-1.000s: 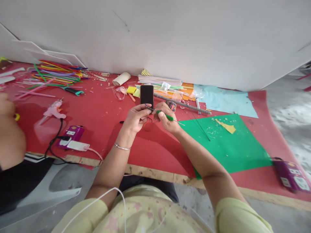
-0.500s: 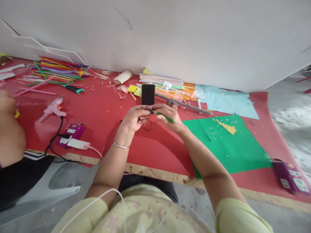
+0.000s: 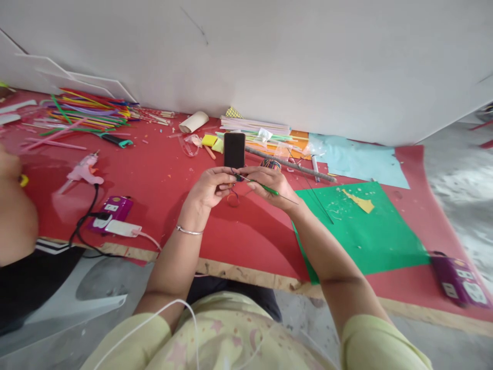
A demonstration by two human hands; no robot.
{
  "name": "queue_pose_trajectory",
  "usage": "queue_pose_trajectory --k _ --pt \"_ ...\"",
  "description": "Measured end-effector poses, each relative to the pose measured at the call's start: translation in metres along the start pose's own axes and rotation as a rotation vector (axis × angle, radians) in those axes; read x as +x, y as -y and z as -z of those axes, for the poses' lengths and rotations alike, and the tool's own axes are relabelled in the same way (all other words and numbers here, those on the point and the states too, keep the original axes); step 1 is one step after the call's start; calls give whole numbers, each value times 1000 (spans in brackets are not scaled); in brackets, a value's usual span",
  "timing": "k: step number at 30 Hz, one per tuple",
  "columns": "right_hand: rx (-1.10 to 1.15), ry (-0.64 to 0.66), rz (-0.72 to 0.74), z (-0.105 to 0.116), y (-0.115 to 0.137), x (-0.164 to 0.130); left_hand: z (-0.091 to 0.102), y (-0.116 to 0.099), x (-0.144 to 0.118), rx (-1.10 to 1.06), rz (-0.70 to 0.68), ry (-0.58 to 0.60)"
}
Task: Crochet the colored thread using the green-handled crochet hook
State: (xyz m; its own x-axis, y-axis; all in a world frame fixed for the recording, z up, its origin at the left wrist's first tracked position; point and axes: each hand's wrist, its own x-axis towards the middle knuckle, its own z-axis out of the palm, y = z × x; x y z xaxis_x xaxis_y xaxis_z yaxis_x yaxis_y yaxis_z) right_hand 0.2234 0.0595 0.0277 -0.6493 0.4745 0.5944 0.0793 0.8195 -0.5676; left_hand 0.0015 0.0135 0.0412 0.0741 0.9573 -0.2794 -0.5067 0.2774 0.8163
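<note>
My right hand (image 3: 272, 184) is closed round a crochet hook (image 3: 266, 188) with a green handle. Its thin metal end points left, toward a small dark piece of yarn work (image 3: 238, 178) pinched in the fingers of my left hand (image 3: 210, 186). The fingertips of both hands nearly meet there, and the stitches are too small to make out. A thin multicoloured strand (image 3: 233, 199) hangs in a loop below. Behind my right hand sits a ball of multicoloured yarn (image 3: 271, 164), partly hidden. A dark-screened phone (image 3: 234, 149) stands upright just beyond my fingers.
Pink glue gun (image 3: 83, 169), purple power strip (image 3: 115, 210) and cables lie left, near another person's arm (image 3: 17, 205). Pipe cleaners (image 3: 92, 110) and a cardboard tube (image 3: 193, 122) line the back. A stick (image 3: 292, 164) and green sheet (image 3: 362, 231) lie right.
The hook's handle has shifted very slightly right and down in my right hand. Both hands keep their grip in nearly the same place.
</note>
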Motion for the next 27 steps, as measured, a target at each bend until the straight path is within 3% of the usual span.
queue_pose_trajectory --k 14,27 --pt "-93 138 21 13 24 4 6 -5 -3 79 60 26" --pt "-337 121 75 14 18 4 5 -6 -2 147 -27 17"
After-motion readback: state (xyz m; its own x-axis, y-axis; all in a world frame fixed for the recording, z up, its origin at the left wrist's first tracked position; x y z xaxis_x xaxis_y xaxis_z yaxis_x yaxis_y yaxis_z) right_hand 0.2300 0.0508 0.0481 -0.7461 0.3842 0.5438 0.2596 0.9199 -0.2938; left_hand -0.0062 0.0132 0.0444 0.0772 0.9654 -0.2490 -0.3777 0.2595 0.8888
